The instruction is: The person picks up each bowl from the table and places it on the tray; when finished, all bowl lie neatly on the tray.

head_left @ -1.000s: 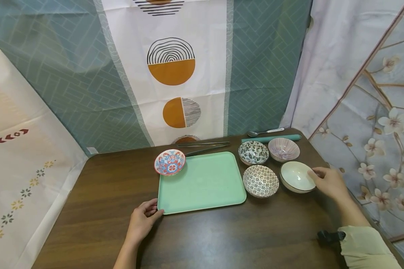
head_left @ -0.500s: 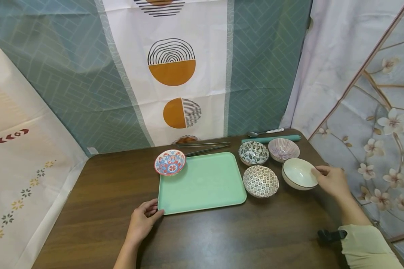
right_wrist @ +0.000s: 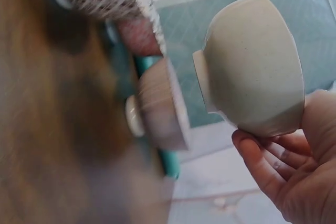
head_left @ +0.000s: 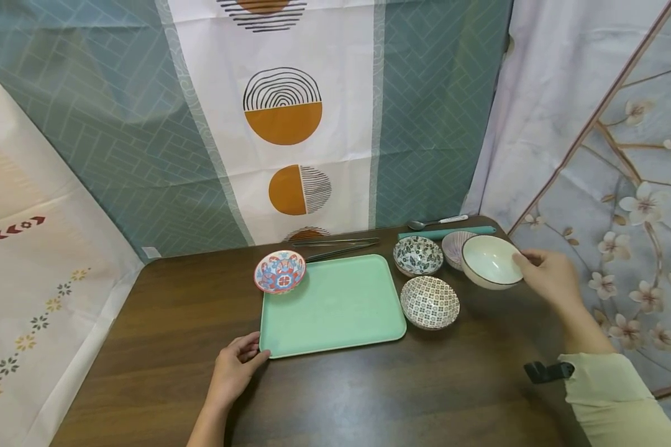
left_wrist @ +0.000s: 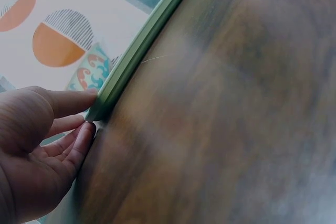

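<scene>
Between thumb and fingers, my right hand (head_left: 550,276) pinches the rim of a cream bowl (head_left: 491,261) with a dark edge. The right wrist view shows this bowl (right_wrist: 252,66) held up off the table, its foot clear of the wood. Behind it, a purple-striped bowl (head_left: 455,247) is partly covered. My left hand (head_left: 235,366) holds the near left corner of a mint-green tray (head_left: 335,310); in the left wrist view the thumb and fingers pinch the tray's edge (left_wrist: 139,51). A red-and-blue patterned bowl (head_left: 280,272) sits on the tray's far left corner.
Right of the tray stand a brown-patterned bowl (head_left: 429,303) and a leafy-patterned bowl (head_left: 417,255). Along the back lie a teal stick (head_left: 446,233), a spoon (head_left: 437,221) and dark chopsticks or thin rods (head_left: 335,251). Patterned cloths hang behind and at both sides.
My right hand has lifted the cream bowl from the table and moved it toward the back, where it now covers part of the striped bowl. The left hand stays at the tray corner.
</scene>
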